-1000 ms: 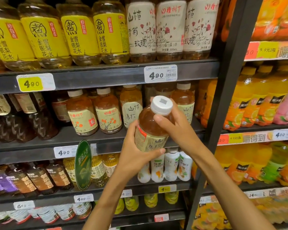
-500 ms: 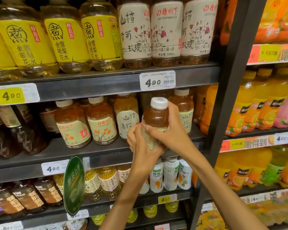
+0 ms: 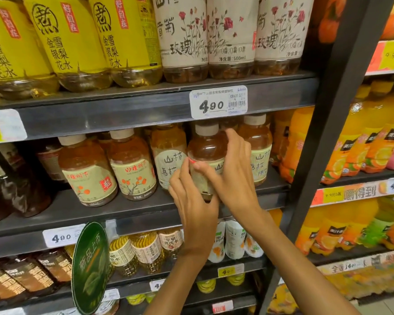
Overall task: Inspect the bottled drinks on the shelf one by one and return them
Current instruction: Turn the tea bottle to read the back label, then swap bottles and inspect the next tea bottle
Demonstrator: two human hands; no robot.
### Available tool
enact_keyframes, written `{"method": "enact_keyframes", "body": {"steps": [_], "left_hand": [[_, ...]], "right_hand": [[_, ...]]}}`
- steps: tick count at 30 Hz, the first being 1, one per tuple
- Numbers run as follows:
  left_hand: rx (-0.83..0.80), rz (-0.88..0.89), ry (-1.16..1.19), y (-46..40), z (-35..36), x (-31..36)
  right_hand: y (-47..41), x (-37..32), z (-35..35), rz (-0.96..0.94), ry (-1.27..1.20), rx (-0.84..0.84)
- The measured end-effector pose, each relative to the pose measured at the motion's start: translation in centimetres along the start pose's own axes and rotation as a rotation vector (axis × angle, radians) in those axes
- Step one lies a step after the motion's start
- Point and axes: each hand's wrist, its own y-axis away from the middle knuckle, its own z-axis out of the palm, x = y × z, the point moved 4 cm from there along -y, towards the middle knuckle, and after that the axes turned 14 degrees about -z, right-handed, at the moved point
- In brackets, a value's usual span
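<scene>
A small amber drink bottle (image 3: 206,151) with a white cap and cream label stands upright at the front of the middle shelf (image 3: 123,214), between two like bottles. My left hand (image 3: 192,201) wraps its lower left side, fingers on the label. From the right, my right hand (image 3: 233,176) holds the bottle's side, fingers reaching up toward its shoulder. The bottle's base is hidden behind my hands.
Similar amber bottles (image 3: 132,169) fill the middle shelf. Large yellow-label bottles (image 3: 66,42) and rose-label bottles (image 3: 230,37) stand above. A price tag (image 3: 218,102) hangs just over the cap. Orange juice bottles (image 3: 355,146) sit beyond a dark upright post (image 3: 337,110).
Both hands carried the bottle from in front of the shelf up and inward into its slot on the middle shelf; it went from tilted to upright.
</scene>
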Motion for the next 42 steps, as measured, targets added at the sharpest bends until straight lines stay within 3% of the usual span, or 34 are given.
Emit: {"method": "enact_keyframes", "body": {"steps": [5, 12, 15, 18, 20, 24, 28, 32, 35, 38, 42], "left_hand": [[0.099, 0.018, -0.156, -0.3, 0.4, -0.2], [0.139, -0.041, -0.294, -1.0, 1.1, 0.1], [0.151, -0.066, -0.308, -1.1, 1.1, 0.3], [0.125, -0.135, -0.288, -1.1, 1.4, 0.2], [0.1, -0.158, -0.263, -0.9, 1.5, 0.2], [0.087, -0.129, -0.17, 0.4, 1.5, 0.4], [-0.014, -0.077, -0.055, 1.7, 1.5, 0.7], [-0.281, -0.054, 0.039, 3.1, 1.4, 0.9], [-0.432, -0.132, 0.119, 4.1, 1.1, 1.0], [-0.467, -0.208, 0.26, 4.3, 0.6, 1.5], [-0.484, -0.185, 0.303, 3.8, -1.1, 3.0]], "right_hand": [[-0.6, 1.2, 0.2, 0.004, -0.035, -0.014], [-1.0, 0.6, 0.0, -0.118, 0.235, -0.012], [-0.5, 0.8, -2.1, -0.15, 0.245, 0.17], [-0.7, 2.4, -4.6, -0.047, 0.38, 0.335], [-1.3, 4.0, -4.9, 0.081, 0.393, 0.264], [-1.5, 5.8, -3.6, 0.209, 0.203, 0.05], [-1.2, 5.3, -3.9, 0.164, 0.112, 0.068], [-0.4, 3.9, -5.3, 0.076, -0.196, 0.024], [0.8, 2.1, -6.0, 0.039, -0.373, -0.021], [1.4, -0.1, -6.8, 0.03, -0.512, -0.028], [1.2, -2.5, -8.0, 0.028, -0.579, -0.002]]}}
